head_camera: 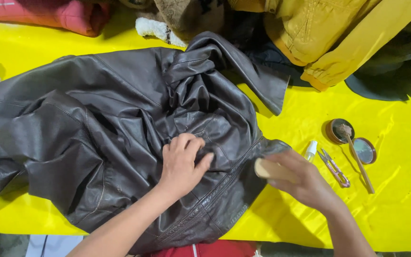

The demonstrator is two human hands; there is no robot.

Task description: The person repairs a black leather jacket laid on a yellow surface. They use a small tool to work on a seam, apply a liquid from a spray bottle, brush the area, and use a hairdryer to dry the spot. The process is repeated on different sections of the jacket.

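Midway, seemingly: left hand presses flat on dark leather jacket; right hand grips wooden brush at its hem. Polish tin open; sheen uneven.

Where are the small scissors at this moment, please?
In the head view, the small scissors lie on the yellow table cover at the right, between the little white bottle and the open round tin, just beyond the right hand.
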